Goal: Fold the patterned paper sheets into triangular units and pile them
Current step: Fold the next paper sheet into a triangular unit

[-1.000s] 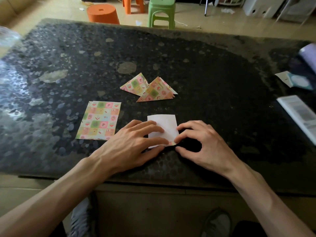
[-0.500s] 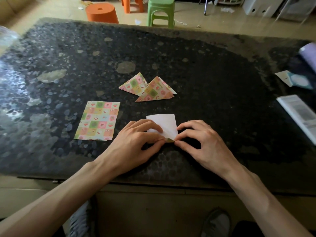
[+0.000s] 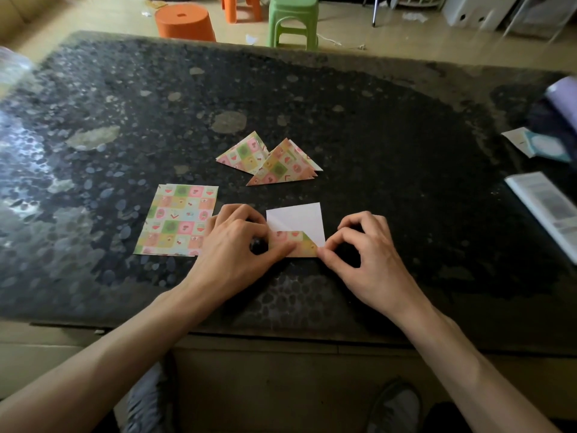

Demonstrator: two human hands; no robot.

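1. Desk [image 3: 406, 182]: a dark speckled top fills most of the frame. Tan floor sits beyond it, with an orange stool [image 3: 184, 21] and a green stool [image 3: 293, 17] at top centre.
2. Right edge of frame: a booklet [image 3: 546, 207], a small card [image 3: 537, 145] above it and a purple roll [image 3: 565, 92] in the upper right. All are well apart from your work area.
3. Half-folded sheet [image 3: 296, 218]: lower centre of the desk, white side up. Its near edge is turned up into a patterned flap with a slanted right end.
4. Your left hand [image 3: 237, 245]: fingers curled at the sheet's left edge, thumb pressed along the flap. Grip is clamped on the sheet.
5. Your right hand [image 3: 368, 254]: thumb and index fingertip pinch the sheet's lower right corner. The other fingers are curled.
6. Flat patterned sheet [image 3: 178, 220]: pattern up, just left of your left hand. The hand overlaps its right edge in view; can't tell if they touch.
7. Triangular units [image 3: 281, 165]: two, overlapping, at centre frame above the half-folded sheet. The right one lies over the left one's corner, and both are apart from your hands.
8. Two shoes [image 3: 396, 404] show at the bottom of the frame, below the desk edge.
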